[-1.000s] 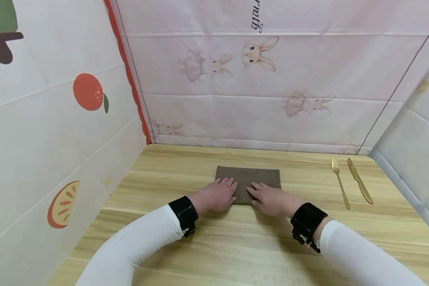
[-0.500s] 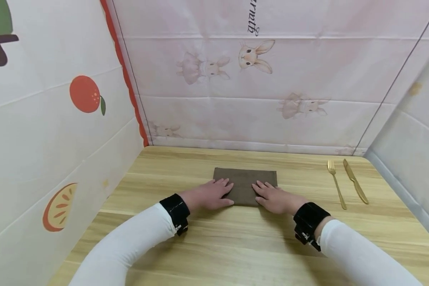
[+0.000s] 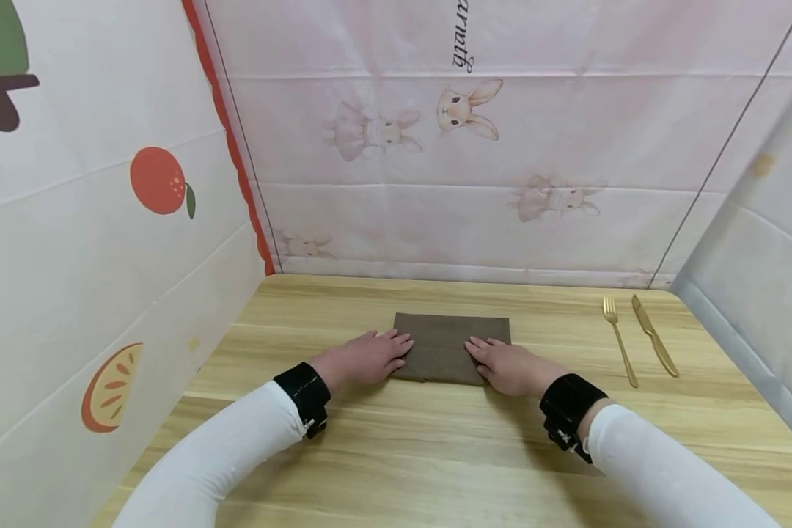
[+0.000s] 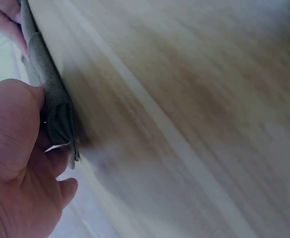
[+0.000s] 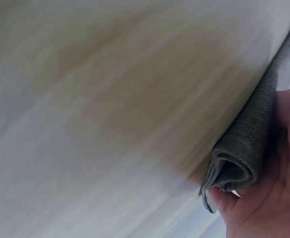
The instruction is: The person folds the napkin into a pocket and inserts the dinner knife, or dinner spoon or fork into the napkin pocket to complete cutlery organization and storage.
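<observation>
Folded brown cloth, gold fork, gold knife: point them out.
Folded brown cloth [image 3: 439, 348]: head view, middle of top face.
Gold fork [image 3: 620, 342]: head view, upper handle.
Gold knife [image 3: 653, 336]: head view, where blade meets handle.

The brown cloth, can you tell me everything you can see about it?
The brown cloth looks like plain woven fabric, greyer in the wrist views. It is folded into a rectangle, wider than deep, lying flat on the wood-grain table. Both wrist views show folded layers at its ends. The left hand touches its left end, the right hand its right end.

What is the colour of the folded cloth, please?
Dark brown; the folded cloth shows best in the head view.
</observation>
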`<act>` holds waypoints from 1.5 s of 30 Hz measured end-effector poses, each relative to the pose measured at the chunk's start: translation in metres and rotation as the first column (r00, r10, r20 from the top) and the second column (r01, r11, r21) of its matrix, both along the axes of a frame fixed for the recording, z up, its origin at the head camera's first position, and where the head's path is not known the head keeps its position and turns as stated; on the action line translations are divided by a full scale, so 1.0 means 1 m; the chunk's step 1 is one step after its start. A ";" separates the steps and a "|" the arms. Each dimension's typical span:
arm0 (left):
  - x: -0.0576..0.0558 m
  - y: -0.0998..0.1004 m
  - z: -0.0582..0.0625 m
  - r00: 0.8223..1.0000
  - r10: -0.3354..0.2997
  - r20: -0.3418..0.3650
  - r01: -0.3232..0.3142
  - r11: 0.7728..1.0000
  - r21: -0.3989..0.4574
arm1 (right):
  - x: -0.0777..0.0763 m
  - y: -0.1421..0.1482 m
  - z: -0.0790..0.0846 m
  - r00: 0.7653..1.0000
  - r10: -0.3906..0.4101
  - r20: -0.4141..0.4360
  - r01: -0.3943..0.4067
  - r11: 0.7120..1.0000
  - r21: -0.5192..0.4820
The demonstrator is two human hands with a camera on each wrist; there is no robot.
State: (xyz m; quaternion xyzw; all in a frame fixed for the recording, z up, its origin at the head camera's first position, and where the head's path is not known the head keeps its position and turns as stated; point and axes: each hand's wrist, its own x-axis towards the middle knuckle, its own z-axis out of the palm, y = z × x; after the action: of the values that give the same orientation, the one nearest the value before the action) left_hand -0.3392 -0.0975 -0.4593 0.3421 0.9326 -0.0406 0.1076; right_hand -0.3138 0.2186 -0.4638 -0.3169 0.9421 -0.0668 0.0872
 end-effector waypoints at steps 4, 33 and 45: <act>-0.001 -0.002 -0.001 0.999 -0.012 -0.038 0.012 1.000 0.012 | -0.001 0.001 -0.004 0.999 0.020 -0.032 -0.020 1.000 0.020; 0.003 -0.010 0.012 0.976 -0.125 -0.180 0.127 0.992 -0.003 | 0.007 0.041 0.011 0.990 -0.090 0.110 0.094 0.995 -0.031; 0.000 -0.016 0.004 0.958 -0.126 -0.256 0.158 0.982 0.107 | 0.003 0.045 0.004 0.997 -0.048 0.056 0.052 0.995 -0.082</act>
State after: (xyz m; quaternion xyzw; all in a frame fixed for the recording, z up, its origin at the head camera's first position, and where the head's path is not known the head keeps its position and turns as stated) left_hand -0.3388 -0.1138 -0.4553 0.4068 0.9123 -0.0315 -0.0348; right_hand -0.3109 0.2635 -0.4598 -0.2947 0.9434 -0.1168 0.0974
